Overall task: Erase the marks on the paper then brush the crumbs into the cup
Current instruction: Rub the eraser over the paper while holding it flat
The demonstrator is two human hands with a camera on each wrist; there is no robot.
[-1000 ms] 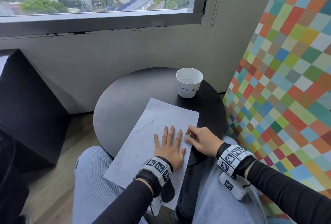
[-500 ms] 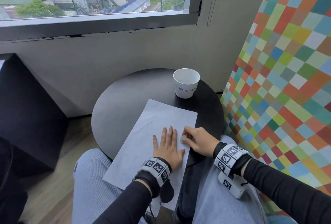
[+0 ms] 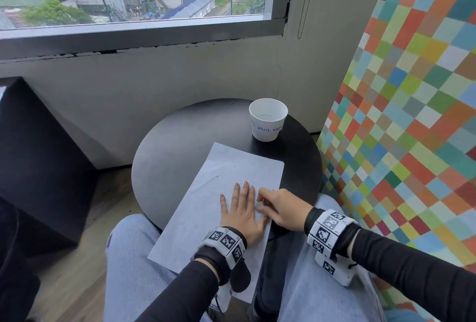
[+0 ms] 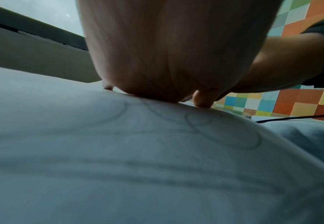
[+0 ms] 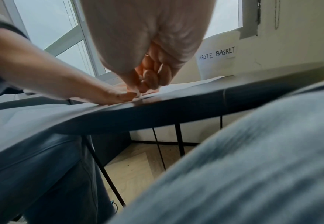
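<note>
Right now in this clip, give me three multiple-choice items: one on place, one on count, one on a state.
1. Where does the cup stand?
A. on the floor
B. on the round table, beyond the paper
C. on the paper

2. How many cups are on the table?
A. one
B. two
C. three

3. What is the left hand doing?
A. lying flat on the paper
B. lifting the cup
C. hanging off the table

Answers: 1 B, the cup is on dark tabletop past the sheet's far edge; 2 A, only one shows; 3 A, its fingers are straight on the sheet.
</note>
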